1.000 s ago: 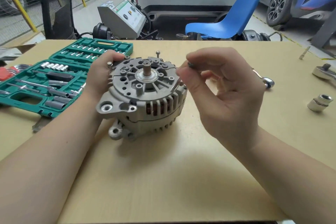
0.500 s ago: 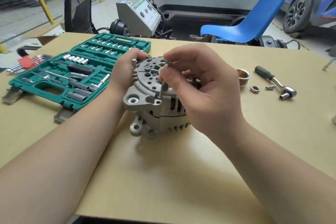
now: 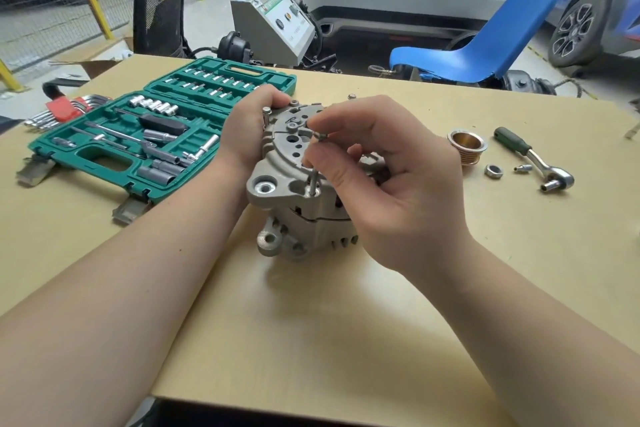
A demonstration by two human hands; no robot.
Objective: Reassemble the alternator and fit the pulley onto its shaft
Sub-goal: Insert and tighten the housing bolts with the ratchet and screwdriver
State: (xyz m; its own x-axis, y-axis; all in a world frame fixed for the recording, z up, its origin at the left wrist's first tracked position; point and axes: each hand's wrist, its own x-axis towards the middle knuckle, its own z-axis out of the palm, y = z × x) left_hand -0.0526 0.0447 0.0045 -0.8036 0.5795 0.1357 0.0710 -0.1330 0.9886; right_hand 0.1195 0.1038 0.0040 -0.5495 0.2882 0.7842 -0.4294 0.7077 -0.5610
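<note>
Alternator (image 3: 294, 184) gripped by left hand (image 3: 247, 135); right hand (image 3: 388, 184) pinches bolt (image 3: 313, 180); no legible writing.

The left hand (image 3: 247, 135) grips the alternator (image 3: 294, 191) while the right hand (image 3: 388, 180) pinches a long bolt (image 3: 314, 170) standing in its housing.

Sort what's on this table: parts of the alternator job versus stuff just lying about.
In the job: grey cast-aluminium alternator, long steel through-bolt pinched by right hand, left hand, copper-coloured grooved pulley, steel nut, green-handled ratchet.
Lying about: green socket-set case, red-holdered hex keys.
</note>
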